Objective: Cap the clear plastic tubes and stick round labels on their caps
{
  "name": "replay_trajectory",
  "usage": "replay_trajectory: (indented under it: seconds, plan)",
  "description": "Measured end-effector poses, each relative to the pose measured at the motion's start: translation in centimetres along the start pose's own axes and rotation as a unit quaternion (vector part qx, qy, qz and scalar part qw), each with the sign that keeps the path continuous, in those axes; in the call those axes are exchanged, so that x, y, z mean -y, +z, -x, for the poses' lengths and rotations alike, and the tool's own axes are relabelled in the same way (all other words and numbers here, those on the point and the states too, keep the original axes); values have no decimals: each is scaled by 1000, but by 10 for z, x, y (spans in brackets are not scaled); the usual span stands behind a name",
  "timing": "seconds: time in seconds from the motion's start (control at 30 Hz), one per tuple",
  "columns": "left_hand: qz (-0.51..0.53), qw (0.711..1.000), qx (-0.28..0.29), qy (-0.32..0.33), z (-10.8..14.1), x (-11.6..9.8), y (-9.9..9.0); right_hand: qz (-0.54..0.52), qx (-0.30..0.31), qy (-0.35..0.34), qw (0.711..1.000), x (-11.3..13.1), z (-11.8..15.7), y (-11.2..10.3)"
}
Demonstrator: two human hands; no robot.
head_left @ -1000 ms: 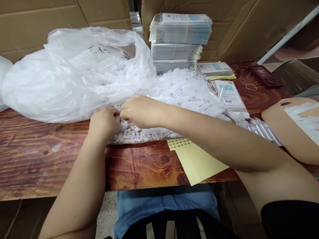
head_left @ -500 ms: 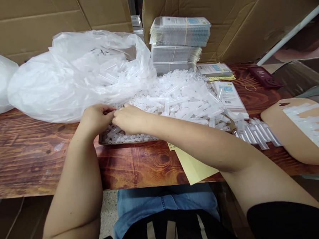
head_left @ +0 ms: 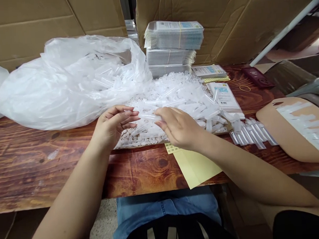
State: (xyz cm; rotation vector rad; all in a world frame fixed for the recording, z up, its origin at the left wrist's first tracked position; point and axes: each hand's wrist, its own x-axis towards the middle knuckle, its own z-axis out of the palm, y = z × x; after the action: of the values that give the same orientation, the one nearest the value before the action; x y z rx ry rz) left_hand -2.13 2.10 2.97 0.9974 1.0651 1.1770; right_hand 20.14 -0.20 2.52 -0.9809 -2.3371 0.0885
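Observation:
My right hand (head_left: 177,127) pinches one end of a clear plastic tube (head_left: 150,116), which lies level and points left. My left hand (head_left: 111,125) is at the tube's other end, its fingers slightly curled and apart; nothing shows between them, though the palm is hidden. Whether its fingertips touch the tube I cannot tell. Both hands are above a shallow cardboard tray (head_left: 139,146) heaped with clear plastic tubes (head_left: 191,112) and small clear pieces (head_left: 128,139).
A big plastic bag (head_left: 53,89) of tubes leans over the tray's left. Behind stand banded stacks of packets (head_left: 173,36). Yellow sheets (head_left: 195,165) lie at the front edge. To the right are a row of tubes (head_left: 252,134), a tan bin (head_left: 272,128) and a dark red device (head_left: 257,77).
My hands have parted from the tray's left end. My right hand has moved right and now shows a tube; my left has moved slightly right, its fingers loosened. The view has shifted a little.

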Motion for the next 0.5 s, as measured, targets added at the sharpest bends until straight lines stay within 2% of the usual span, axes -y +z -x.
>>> replay_trajectory:
  seconds: [0.1,0.2,0.5]
  plan:
    - [86,994,3,-64,8,3,15,-2,-58,-10,998,2,15,4]
    - [124,987,9,-98,11,6,23,13,-80,2,997,5,18,9]
    - [121,988,21,-93,19,13,30,3,-87,30,996,10,20,21]
